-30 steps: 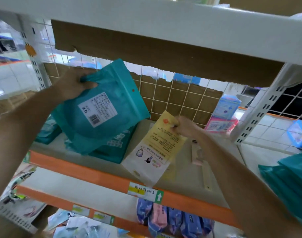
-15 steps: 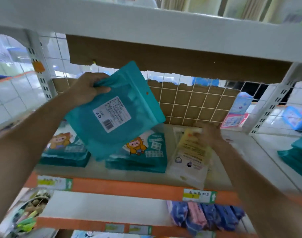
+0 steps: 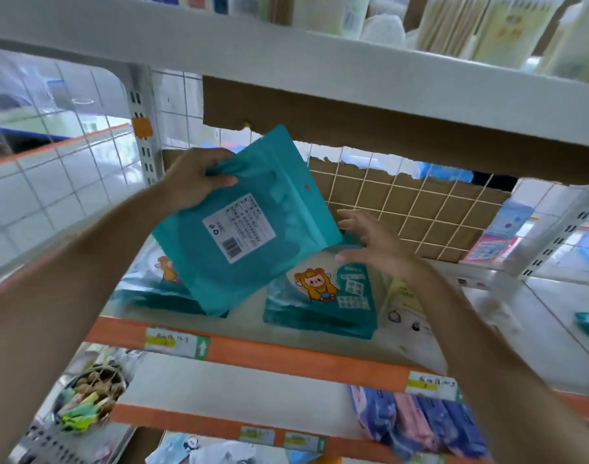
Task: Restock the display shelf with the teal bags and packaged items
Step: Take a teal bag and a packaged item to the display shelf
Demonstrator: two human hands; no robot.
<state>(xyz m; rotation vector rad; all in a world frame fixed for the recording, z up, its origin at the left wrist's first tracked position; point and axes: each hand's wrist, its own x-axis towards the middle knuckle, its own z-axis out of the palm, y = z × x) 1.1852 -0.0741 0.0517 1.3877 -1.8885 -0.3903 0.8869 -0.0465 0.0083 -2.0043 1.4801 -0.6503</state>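
Above the orange-edged shelf [image 3: 286,354], a teal bag [image 3: 243,226] hangs tilted, label side up, gripped at its top corner by the left hand [image 3: 196,177]. Right hand [image 3: 373,246], fingers spread & holding nothing, hovers over a stacked cartoon-print teal bag [image 3: 323,296]; yellow packet [image 3: 403,303] lies beside it.

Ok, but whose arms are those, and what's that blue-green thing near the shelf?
No machine here: they are a person's arms. The camera sits on the person's head, so you look down at the hands just as they do. The left hand holds a teal bag by its top corner, label side facing us, tilted above the shelf. The right hand is open, fingers spread, over a stack of teal bags with a cartoon on it. Another teal stack lies further left, and a yellow-and-white packet lies to the right.
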